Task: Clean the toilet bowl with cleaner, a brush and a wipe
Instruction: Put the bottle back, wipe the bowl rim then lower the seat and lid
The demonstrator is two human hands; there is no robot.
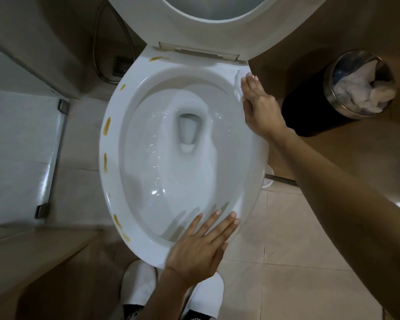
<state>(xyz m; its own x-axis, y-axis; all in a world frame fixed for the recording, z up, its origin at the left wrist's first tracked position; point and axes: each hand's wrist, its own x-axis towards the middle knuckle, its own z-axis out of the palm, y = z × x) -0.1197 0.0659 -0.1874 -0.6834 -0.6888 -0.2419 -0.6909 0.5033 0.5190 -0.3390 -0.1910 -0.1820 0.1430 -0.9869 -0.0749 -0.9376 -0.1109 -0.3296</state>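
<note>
A white toilet bowl (116, 172) fills the middle of the head view, with its seat and lid (194, 31) raised. Several yellow-brown stains (107, 129) dot the left rim and the back left. My right hand (259, 105) lies flat with straight fingers on the right rim, pressing a thin white wipe (237, 82) that shows at the fingertips. My left hand (203, 243) rests flat on the front rim, fingers straight and spread. Foamy water runs down inside the bowl. A brush handle (282, 180) pokes out behind the right rim, partly hidden by my right arm.
A black metal-rimmed bin (310, 116) holding crumpled white paper stands to the right. A glass shower partition (21, 146) and a hose (97, 54) with a floor drain (123, 65) lie to the left. My white shoes (139, 282) stand on beige tiles below.
</note>
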